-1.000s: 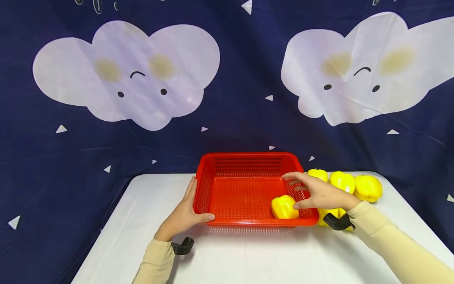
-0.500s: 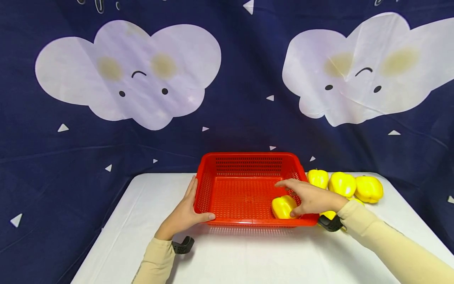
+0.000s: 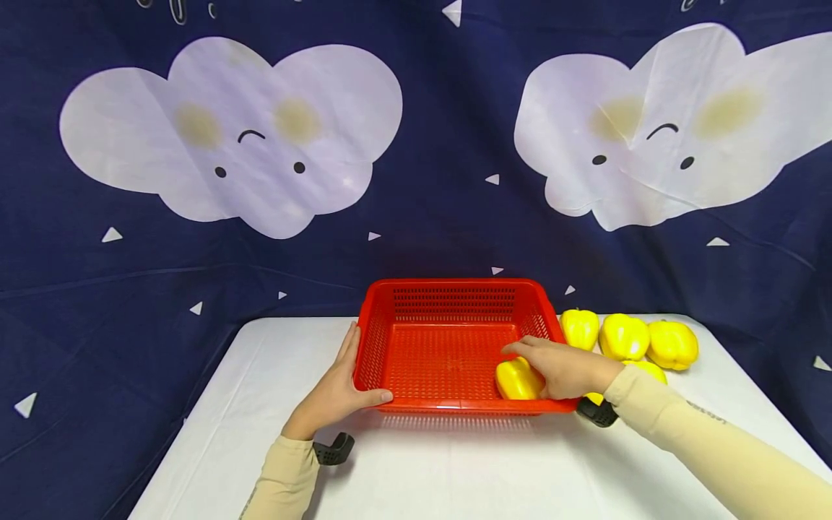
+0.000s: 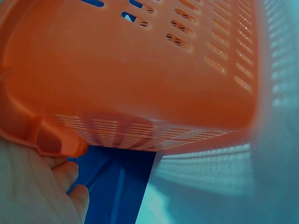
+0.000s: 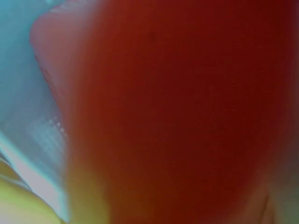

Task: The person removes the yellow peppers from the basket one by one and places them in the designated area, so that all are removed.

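A red perforated plastic basket (image 3: 455, 406) stands on the table, a single yellow bell pepper (image 3: 516, 380) inside its front right corner. My left hand (image 3: 338, 396) rests at the front left corner, thumb on the front rim and straight fingers along the left side. The left wrist view has its fingertips (image 4: 79, 193) just below the rim. My right hand (image 3: 572, 368) reaches over the right rim and lies against the pepper, fingers stretched over its top. The thumb and other fingertips are hidden, so I cannot tell whether it grips. Red blur fills most of the right wrist view.
Several more yellow bell peppers (image 3: 624, 337) sit right of the basket, some partly behind my right forearm. A white cloth (image 3: 468, 469) covers the table. Behind it hangs a dark blue curtain (image 3: 448, 217) with cloud faces.
My right hand has moved left and lower over the basket's right rim, from above the pepper to close against it. My left hand and the basket have stayed in place.
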Tool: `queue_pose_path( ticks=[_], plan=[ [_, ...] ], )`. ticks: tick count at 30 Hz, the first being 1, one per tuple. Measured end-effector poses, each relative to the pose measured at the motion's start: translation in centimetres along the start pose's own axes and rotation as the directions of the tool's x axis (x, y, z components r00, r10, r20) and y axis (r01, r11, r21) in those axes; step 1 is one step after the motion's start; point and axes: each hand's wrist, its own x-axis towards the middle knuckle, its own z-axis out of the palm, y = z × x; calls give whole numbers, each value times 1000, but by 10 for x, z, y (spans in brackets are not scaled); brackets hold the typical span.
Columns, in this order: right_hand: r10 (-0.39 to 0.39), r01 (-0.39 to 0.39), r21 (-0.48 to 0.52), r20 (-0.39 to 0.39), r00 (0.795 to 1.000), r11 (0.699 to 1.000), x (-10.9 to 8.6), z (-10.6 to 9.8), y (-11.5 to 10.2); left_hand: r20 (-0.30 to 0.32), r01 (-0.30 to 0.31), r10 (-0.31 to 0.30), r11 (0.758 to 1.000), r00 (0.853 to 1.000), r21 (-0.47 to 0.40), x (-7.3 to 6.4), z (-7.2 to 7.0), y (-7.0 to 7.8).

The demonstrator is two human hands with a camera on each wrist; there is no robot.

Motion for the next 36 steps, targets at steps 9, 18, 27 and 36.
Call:
queue_pose_path(
  ticks=[9,18,27,36],
  plan=[
    [-39,33,-105,-57,998,994,1,9,1,2,-10,10,1000,1000,3,0,0,-1],
    [-48,39,-132,-62,997,991,1,12,5,2,-13,13,1000,1000,-1,-1,0,0],
    [-51,44,-127,-52,997,991,2,9,5,-4,-14,14,1000,1000,-9,-1,-1,0],
    [-47,35,-145,-81,996,989,1,12,5,-1,-9,9,1000,1000,-11,0,0,-1]
  ],
)
